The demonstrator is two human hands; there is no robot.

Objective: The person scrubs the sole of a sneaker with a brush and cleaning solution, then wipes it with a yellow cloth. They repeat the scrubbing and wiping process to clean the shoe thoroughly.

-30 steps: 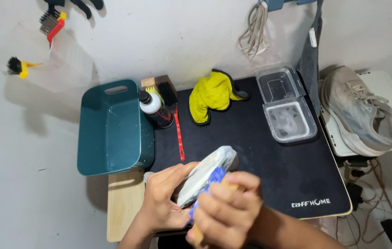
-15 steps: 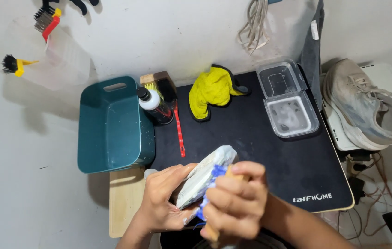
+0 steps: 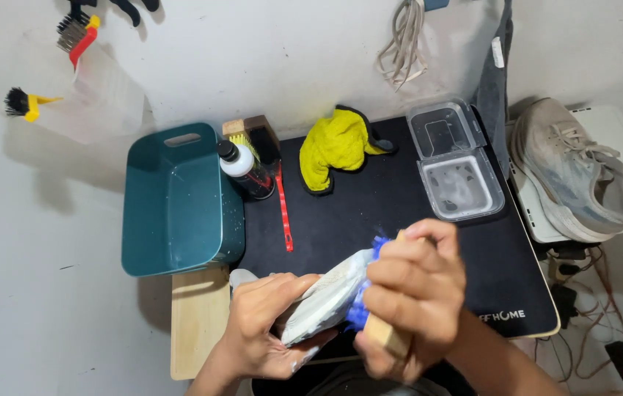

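My left hand (image 3: 256, 326) grips a pale grey shoe (image 3: 322, 297) from below, tilted over the near edge of the black mat (image 3: 399, 213). In my right hand (image 3: 414, 297) is a wooden-handled brush with blue bristles (image 3: 370, 290). The bristles press against the side of the shoe. Most of the brush handle is hidden by my fingers.
A teal plastic tub (image 3: 179, 202) stands at the left. Beside it are a white-capped bottle (image 3: 242, 167), a brush block and a red tool (image 3: 283, 213). A yellow cloth (image 3: 335, 147), an open clear container (image 3: 454, 165) and a second shoe (image 3: 575, 172) lie further back and right.
My right hand with the brush has shifted up and to the right along the shoe. The left hand keeps its hold on the shoe.
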